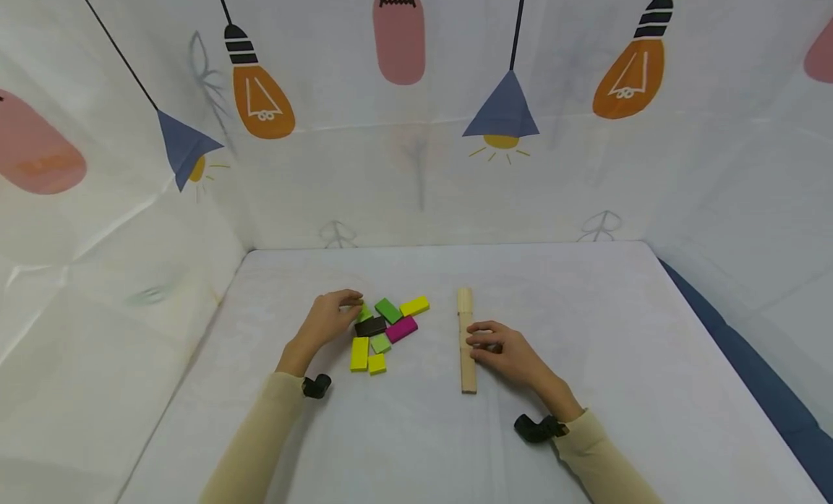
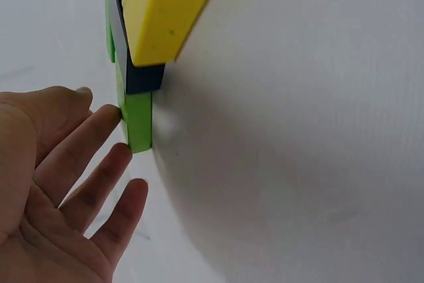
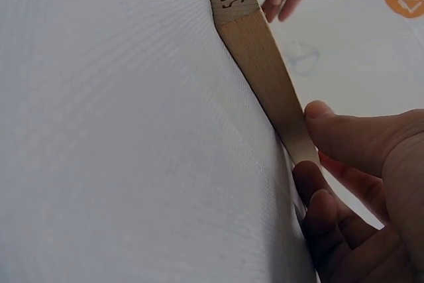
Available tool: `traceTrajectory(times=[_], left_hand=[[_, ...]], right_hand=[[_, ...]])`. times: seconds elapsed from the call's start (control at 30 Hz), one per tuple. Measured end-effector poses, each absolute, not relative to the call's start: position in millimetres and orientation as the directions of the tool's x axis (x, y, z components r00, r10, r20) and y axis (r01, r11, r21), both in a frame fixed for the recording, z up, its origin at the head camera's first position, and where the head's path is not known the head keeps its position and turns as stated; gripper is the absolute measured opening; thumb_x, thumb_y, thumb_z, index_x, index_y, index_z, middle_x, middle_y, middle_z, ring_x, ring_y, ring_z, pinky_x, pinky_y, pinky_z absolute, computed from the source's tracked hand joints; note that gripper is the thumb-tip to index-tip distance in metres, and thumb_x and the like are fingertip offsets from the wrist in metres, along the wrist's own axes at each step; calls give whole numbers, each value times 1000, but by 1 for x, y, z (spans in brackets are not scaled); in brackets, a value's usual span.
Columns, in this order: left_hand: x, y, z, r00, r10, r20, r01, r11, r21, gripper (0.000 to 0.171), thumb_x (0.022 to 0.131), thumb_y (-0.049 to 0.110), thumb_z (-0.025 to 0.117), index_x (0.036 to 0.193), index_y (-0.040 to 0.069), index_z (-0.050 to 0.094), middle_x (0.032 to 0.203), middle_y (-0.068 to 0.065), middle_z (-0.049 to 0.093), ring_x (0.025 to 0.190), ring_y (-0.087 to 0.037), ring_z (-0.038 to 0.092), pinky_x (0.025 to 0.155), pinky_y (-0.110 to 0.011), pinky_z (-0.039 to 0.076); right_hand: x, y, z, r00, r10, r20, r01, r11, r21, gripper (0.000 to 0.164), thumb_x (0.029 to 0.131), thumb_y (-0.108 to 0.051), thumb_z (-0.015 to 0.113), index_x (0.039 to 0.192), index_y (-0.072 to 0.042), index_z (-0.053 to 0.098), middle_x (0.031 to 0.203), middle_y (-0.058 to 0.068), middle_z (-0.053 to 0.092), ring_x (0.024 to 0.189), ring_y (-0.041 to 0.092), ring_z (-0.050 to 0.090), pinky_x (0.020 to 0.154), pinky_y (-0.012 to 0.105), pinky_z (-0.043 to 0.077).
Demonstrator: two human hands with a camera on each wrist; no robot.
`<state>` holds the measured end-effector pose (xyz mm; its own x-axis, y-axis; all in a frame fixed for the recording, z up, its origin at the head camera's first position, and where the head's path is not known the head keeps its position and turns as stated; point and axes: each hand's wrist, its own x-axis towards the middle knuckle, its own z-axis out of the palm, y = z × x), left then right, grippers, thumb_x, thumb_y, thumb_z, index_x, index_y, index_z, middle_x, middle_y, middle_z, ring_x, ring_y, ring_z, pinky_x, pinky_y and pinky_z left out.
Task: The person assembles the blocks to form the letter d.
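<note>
A cluster of coloured blocks lies on the table left of centre: a dark block (image 1: 371, 327), a magenta block (image 1: 401, 329), a green block (image 1: 388, 311), yellow blocks (image 1: 359, 354) and small light green ones. My left hand (image 1: 330, 317) is at the cluster's left side, its fingertips right at the end of a light green block (image 2: 138, 120). To the right, wooden blocks (image 1: 467, 374) form a narrow row running away from me. My right hand (image 1: 507, 351) rests against the row's right side, thumb and fingertips touching the wood (image 3: 265, 64). The near end is marked "53".
A white cloth covers the table (image 1: 403, 446). White sheeting (image 1: 416, 186) printed with lamps and bulbs hangs behind and at both sides. Dark blue fabric (image 1: 742, 345) shows beyond the right table edge. Each wrist wears a small black camera (image 1: 536, 428).
</note>
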<state>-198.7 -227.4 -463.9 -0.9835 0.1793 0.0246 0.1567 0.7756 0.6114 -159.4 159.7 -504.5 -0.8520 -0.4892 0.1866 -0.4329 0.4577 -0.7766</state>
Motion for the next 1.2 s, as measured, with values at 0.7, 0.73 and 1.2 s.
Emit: traceTrajectory(times=[0.7, 0.73, 1.2], left_hand=[[-209, -253, -481, -994, 104, -34, 50, 704, 708, 58, 92, 27, 78, 143, 9, 59, 133, -21, 65, 118, -39, 65, 85, -45, 59], [-209, -254, -482, -995, 93, -45, 33, 699, 714, 59, 91, 28, 79, 143, 9, 58, 130, -21, 66, 117, -38, 65, 84, -44, 59], [-217, -261, -489, -986, 112, -127, -12, 702, 712, 71, 85, 25, 85, 145, 5, 53, 135, -16, 60, 109, -28, 59, 91, -41, 52]], right_hand=[[-161, 160, -509, -858, -482, 180, -420, 455, -785, 28, 96, -18, 74, 120, -5, 76, 136, 8, 66, 117, 29, 67, 91, 32, 57], [-161, 160, -509, -857, -482, 181, -423, 458, -782, 28, 96, -18, 74, 120, -5, 76, 136, 8, 66, 119, 29, 66, 92, 32, 57], [-161, 160, -508, -863, -477, 165, -413, 477, -776, 26, 95, -18, 75, 118, -6, 77, 135, 7, 66, 122, 30, 64, 94, 37, 56]])
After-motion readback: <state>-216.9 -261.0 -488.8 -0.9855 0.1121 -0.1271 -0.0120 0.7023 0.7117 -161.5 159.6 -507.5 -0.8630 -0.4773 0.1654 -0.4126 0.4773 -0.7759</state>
